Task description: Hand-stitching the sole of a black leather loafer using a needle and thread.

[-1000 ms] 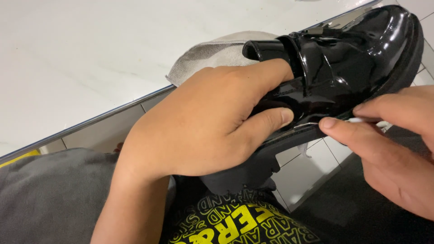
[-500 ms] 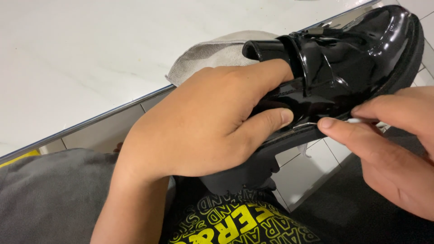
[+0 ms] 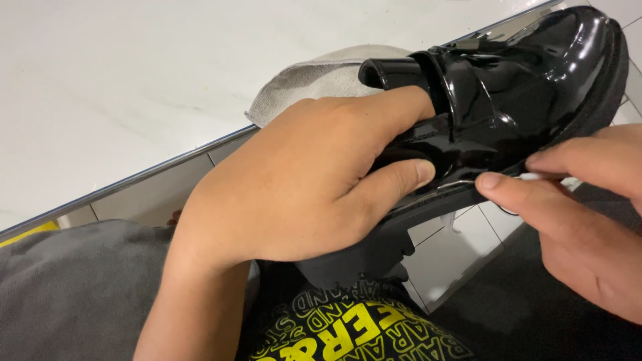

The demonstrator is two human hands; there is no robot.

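Note:
A glossy black loafer [image 3: 528, 87] with a chunky sole is held up in front of me, its toe pointing to the upper right. My left hand [image 3: 301, 180] grips it, fingers tucked into the opening and thumb pressed on its side. My right hand [image 3: 588, 220] pinches a small white thing [image 3: 535, 176] between thumb and forefinger. It holds this against the edge where the upper meets the sole. Most of the white thing is hidden by the fingers, and I cannot tell what it is.
A grey cloth [image 3: 314, 77] lies crumpled on the white tabletop [image 3: 134, 80] behind the shoe. The table's metal edge [image 3: 120, 184] runs diagonally across the view. Below are grey fabric [image 3: 67, 294] and a black garment with yellow print [image 3: 354, 334].
My right fingers have shifted very slightly along the shoe's edge. The left hand and the shoe have stayed still.

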